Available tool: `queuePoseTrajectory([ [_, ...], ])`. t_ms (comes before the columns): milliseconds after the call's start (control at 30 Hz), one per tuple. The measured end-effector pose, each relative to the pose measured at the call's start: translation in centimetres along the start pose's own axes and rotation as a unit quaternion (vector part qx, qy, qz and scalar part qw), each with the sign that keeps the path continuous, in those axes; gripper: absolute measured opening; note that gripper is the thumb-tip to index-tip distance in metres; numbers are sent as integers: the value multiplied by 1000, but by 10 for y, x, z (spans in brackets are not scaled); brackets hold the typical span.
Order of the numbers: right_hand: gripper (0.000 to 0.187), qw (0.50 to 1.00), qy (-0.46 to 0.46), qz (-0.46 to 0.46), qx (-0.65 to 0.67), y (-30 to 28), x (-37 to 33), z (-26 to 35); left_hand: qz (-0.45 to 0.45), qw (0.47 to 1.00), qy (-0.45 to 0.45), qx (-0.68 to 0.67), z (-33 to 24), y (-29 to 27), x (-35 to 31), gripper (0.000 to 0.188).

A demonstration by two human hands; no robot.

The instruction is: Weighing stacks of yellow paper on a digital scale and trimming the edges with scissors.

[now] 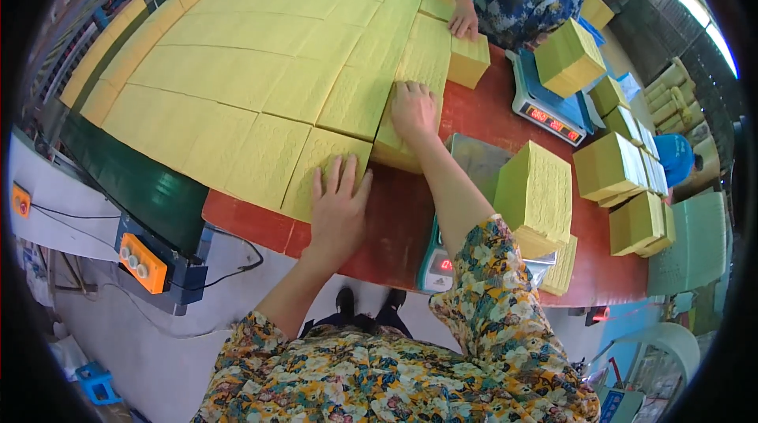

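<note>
Left grip [339, 206], right grip [414, 113], yellow stacks [311, 156] beneath

A pale grey floor [189, 368] runs beneath a red table [592, 277], with a blue plastic stool [97, 382] low at the far left. A dark green belt [142, 178] adjoins the table's left side, an orange control box [142, 263] near its close end. On the right rises a dark grey wall [651, 32]; along it slants a bright white strip [703, 12], whether window or lamp is unclear
</note>
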State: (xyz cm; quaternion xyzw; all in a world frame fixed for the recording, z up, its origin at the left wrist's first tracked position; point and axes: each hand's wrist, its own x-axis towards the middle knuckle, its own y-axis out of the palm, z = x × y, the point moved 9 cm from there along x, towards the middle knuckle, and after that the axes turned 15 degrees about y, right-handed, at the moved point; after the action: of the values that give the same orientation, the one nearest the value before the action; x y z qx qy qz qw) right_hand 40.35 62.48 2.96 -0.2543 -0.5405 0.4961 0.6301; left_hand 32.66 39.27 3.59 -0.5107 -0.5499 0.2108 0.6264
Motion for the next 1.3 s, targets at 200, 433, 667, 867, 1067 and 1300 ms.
queuePoseTrajectory([
  [200,27,1000,11,16,3,-10,-18,-4,-12,1000,-8,0,4,2,-2,53],
  [433,21,998,39,47,-20,-18,-45,-1,-62,997,-9,-46,12,-4,-6,53],
  [667,21,994,40,88,-57,-44,-109,9,-258,920,-54,-290,12,-50,-62,35],
  [867,19,991,-4,137,-6,-91,-180,25,-110,699,-436,-556,-24,45,-237,27],
  [1067,26,976,-83,193,-59,-100,-206,38,-65,279,-467,-837,-106,103,-242,75],
  [1300,25,971,-98,217,-10,-103,-219,28,-213,228,-408,-858,-111,84,-222,89],
])
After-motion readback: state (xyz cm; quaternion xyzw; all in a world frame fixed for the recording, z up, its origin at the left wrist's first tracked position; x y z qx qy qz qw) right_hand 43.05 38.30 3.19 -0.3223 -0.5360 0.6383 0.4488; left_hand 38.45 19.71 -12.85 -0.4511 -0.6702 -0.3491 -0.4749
